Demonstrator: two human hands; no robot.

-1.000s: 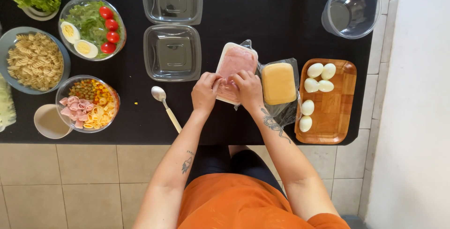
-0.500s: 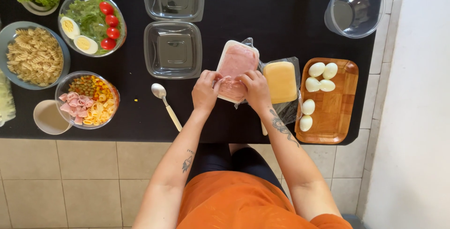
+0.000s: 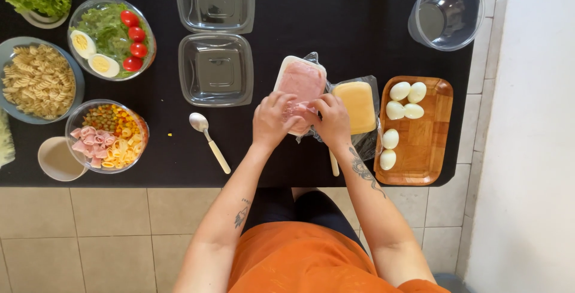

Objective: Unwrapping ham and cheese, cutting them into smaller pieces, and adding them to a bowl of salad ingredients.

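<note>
A white tray of pink sliced ham (image 3: 301, 81) lies on the black countertop (image 3: 335, 23). My left hand (image 3: 272, 119) and my right hand (image 3: 330, 119) meet at the tray's near end, and the fingertips of both pinch the ham there. Just right of the tray sits a block of yellow cheese (image 3: 357, 106) in clear plastic wrap.
A wooden board (image 3: 423, 149) with several peeled eggs is at the right. Two empty clear containers (image 3: 215, 68) and a spoon (image 3: 208, 140) lie to the left. Further left are bowls of salad (image 3: 111, 38), pasta (image 3: 37, 80) and mixed ham with vegetables (image 3: 106, 136). A clear empty bowl (image 3: 448, 10) stands at the back right.
Both hands have stayed at the near end of the ham tray, with only small finger movements. Nothing else on the counter moved.
</note>
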